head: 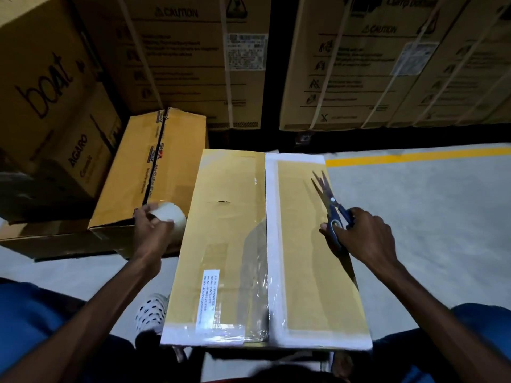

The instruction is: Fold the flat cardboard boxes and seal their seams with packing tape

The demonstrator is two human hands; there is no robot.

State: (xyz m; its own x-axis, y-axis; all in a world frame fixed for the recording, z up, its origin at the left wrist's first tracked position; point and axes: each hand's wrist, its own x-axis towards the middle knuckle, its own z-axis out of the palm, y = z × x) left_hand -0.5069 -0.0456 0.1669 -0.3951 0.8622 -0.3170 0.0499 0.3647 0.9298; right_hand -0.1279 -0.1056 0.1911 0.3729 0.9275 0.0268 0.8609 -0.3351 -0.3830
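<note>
Box (235,244): closed cardboard box directly in front of you, centre seam taped.
Your left hand (150,230): fingers curled round the tape roll (170,217), just off the box's left edge.
Your right hand (365,236): fingers through the scissors (330,205) handles, blades parted over the box's right flap.

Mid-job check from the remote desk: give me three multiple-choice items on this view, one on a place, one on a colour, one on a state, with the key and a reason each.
1. Where is the roll of tape?
A. in the left hand, off the box's left edge
B. on the floor
C. on top of the box

2. What colour are the scissors' handles?
A. red
B. blue
C. yellow

3. How are the scissors' blades?
A. closed
B. hidden
C. parted

Key: 1 A, the left hand holds it beside the box. 2 B, the scissors in the right hand have dark blue handles. 3 C, the two blade tips stand apart over the box top.
</note>
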